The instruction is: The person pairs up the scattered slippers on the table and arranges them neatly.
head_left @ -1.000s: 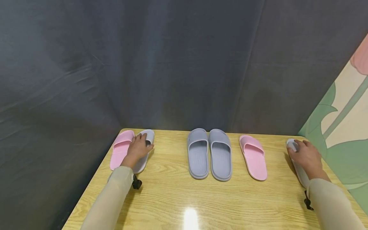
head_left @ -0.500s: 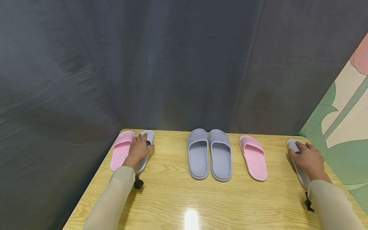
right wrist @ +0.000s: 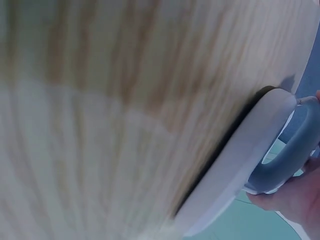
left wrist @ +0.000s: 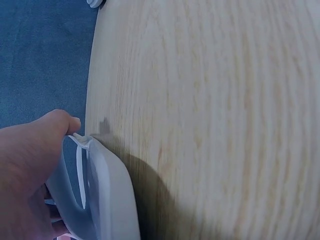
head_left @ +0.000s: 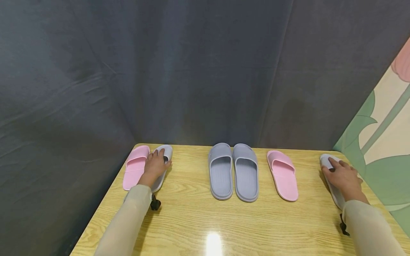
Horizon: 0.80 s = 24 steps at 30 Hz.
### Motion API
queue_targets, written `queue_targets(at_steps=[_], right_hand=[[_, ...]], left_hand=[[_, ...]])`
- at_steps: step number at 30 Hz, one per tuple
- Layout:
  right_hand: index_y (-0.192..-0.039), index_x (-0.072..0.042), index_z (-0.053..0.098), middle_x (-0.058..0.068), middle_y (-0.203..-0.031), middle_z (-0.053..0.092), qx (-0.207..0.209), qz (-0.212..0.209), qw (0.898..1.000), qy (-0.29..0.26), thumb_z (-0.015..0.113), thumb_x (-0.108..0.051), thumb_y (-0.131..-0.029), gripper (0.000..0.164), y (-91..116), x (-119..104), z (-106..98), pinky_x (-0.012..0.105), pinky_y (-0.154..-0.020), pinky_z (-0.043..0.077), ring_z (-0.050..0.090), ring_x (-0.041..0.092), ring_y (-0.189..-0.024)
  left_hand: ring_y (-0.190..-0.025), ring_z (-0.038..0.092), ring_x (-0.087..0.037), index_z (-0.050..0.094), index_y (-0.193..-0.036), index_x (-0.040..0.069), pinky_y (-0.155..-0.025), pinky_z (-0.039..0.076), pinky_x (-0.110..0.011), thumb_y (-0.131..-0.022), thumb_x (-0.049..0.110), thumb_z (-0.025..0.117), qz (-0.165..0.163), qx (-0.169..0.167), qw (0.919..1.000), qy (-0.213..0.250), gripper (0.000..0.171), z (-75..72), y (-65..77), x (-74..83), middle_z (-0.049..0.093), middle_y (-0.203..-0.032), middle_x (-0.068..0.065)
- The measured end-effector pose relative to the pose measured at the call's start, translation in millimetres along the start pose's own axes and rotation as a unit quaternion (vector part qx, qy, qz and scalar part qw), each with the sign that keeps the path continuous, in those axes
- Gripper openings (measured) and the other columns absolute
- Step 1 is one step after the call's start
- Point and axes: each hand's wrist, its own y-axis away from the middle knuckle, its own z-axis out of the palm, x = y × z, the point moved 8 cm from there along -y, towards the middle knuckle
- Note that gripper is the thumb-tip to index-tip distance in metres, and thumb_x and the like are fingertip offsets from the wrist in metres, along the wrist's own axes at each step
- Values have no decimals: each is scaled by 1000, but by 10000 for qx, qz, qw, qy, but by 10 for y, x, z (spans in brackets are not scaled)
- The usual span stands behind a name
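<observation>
At the left end of the wooden table (head_left: 198,220), my left hand (head_left: 154,166) lies over the strap of a light grey slipper (head_left: 167,149) and grips it. The left wrist view shows the thumb near the edge of the slipper (left wrist: 112,195), with other fingers partly hidden behind the strap. By the table's right end, my right hand (head_left: 343,177) holds another light grey slipper (head_left: 325,159) by its strap. In the right wrist view that slipper's pale sole (right wrist: 245,155) rests close to the wood, its strap against my fingers.
A pink slipper (head_left: 133,174) lies just left of my left hand. Two grey-blue slippers (head_left: 221,177) stand side by side mid-table. Another pink slipper (head_left: 286,181) lies between them and my right hand. A dark curtain (head_left: 205,71) hangs behind; a painted wall (head_left: 387,170) borders the right.
</observation>
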Motion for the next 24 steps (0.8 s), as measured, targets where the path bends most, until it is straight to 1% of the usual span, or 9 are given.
queue_targets(at_steps=[7,10,14,18,22,24], right_hand=[[-159,-1,13,46,-147,17,-154,-10,9998,96,29,-59,-104,82,-8,-28,25,89,-83,24,17,77,-122],[-158,0,14,46,-146,18,-160,1,9998,78,30,-59,-103,82,-14,-37,31,90,-83,22,17,79,-120],[-158,0,16,46,-145,17,-174,68,9998,47,31,-60,-103,83,-34,-14,32,90,-83,21,15,82,-118],[-157,0,17,46,-146,18,-249,99,9996,31,31,-60,-103,83,-51,3,36,91,-82,21,14,83,-119],[-158,-1,15,45,-148,15,-406,126,9991,-63,31,-61,-102,83,-46,-1,59,92,-81,21,9,82,-122],[-158,-2,15,45,-148,15,-425,154,9989,-104,32,-60,-102,83,-51,0,61,92,-80,21,9,81,-123]], left_hand=[[-140,33,-53,33,-155,4,-113,26,-66,-97,42,63,22,-158,9998,-81,76,49,-7,1,38,-154,-30],[-140,31,-53,32,-156,4,-112,26,-67,-98,41,61,23,-250,9995,-202,75,94,7,12,38,-154,-30],[-141,32,-52,32,-157,4,-111,27,-68,-99,41,60,44,-266,9991,-332,74,118,19,38,40,-153,-29],[-141,32,-51,31,-157,4,-110,28,-69,-99,41,61,33,-263,9989,-377,75,95,16,53,39,-153,-29],[-138,35,-50,32,-156,4,-106,34,-69,-97,41,63,-14,-204,9991,-378,75,38,24,64,41,-152,-28],[-137,37,-50,32,-155,4,-103,37,-69,-97,40,64,-34,-167,9992,-356,76,3,28,72,42,-151,-28]])
